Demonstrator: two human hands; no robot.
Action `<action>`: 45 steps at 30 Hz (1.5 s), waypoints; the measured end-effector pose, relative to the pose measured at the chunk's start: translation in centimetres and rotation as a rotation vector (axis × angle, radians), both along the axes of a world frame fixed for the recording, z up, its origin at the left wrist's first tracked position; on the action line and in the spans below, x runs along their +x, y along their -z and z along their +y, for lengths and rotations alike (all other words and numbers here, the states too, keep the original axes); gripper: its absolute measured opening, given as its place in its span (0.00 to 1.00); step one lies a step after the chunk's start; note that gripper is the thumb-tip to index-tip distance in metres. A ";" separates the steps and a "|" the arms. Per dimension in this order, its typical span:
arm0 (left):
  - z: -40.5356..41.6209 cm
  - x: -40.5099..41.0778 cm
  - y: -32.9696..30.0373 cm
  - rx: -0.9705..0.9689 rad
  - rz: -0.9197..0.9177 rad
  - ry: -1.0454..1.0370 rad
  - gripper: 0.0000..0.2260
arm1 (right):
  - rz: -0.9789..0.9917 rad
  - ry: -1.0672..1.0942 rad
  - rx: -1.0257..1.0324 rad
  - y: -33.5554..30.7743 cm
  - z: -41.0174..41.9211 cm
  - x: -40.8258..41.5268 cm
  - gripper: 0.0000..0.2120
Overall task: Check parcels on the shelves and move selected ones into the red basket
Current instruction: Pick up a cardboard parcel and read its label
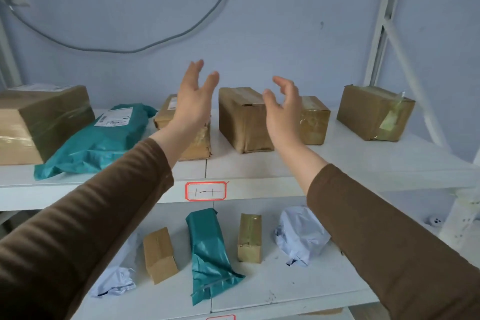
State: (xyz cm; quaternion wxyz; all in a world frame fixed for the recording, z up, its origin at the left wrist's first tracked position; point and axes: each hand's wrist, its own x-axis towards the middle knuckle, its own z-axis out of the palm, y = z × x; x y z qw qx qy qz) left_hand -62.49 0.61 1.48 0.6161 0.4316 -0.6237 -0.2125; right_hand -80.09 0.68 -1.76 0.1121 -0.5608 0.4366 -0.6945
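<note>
Both hands raised toward the middle box on the upper shelf, neither holding anything.

Head view: the left hand [193,101] and right hand [281,109] rise palms facing, fingers spread and loosely bent, flanking the taped brown box [242,119] on the upper shelf [363,163] without touching it (probably set to clasp its two sides). A teal mailer [104,138] lies to the left; more parcels sit on the lower shelf [298,291]. The red basket is out of sight.
</note>
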 end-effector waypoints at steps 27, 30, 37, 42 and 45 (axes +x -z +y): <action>10.7 -9.7 8.6 0.048 0.244 0.434 0.28 | -0.340 -0.667 0.279 6.1 10.9 -6.5 0.17; 15.2 -8.7 10.6 0.037 0.182 0.426 0.36 | -0.447 -0.662 0.295 8.5 14.9 -5.9 0.33; 23.1 -6.2 13.7 -0.086 0.057 0.337 0.27 | -0.875 -1.000 0.524 12.9 21.6 -7.1 0.38; 24.8 -6.2 14.9 0.010 0.136 0.328 0.22 | -0.816 -0.840 0.559 13.5 25.1 -6.7 0.35; 24.8 -6.3 15.5 0.160 0.246 0.367 0.25 | -0.606 -0.597 0.523 11.9 27.3 -6.1 0.27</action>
